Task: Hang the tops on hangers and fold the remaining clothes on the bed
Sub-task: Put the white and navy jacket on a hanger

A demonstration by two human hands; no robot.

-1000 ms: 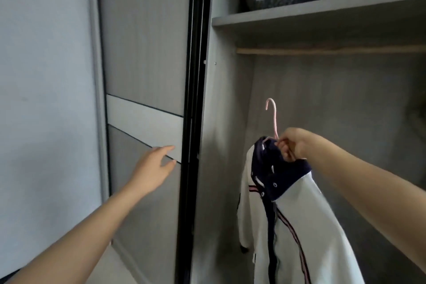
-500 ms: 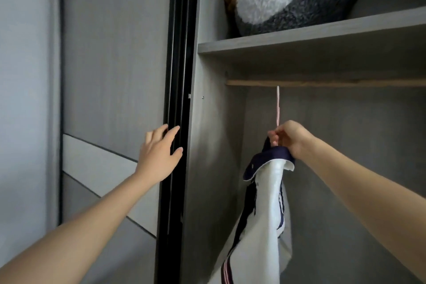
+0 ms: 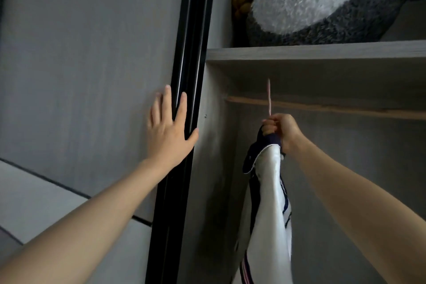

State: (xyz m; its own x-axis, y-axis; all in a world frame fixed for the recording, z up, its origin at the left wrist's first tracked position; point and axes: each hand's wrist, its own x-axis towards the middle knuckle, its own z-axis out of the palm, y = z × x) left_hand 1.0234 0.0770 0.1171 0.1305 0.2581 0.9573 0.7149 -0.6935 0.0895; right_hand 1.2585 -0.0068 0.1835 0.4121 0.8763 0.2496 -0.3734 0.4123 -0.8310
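Note:
A white top with a navy collar and striped trim [image 3: 269, 203] hangs on a pink hanger [image 3: 268, 97] inside the open wardrobe. My right hand [image 3: 280, 132] grips the hanger's neck at the collar, and the pink hook stands up across the wooden rail [image 3: 334, 107]. Whether the hook rests on the rail I cannot tell. My left hand [image 3: 169, 127] presses flat, fingers straight, on the sliding door [image 3: 92, 64] at its black edge frame [image 3: 184, 99].
Above the rail, a shelf [image 3: 322, 49] carries a big grey and white plush toy [image 3: 306, 0]. The wardrobe's grey side wall [image 3: 214, 168] is close to the left of the top. Open hanging space lies to the right under the rail.
My right hand has lifted the hanger and top up toward the rail. My left hand has moved up and right onto the door's black edge. The view has tilted upward.

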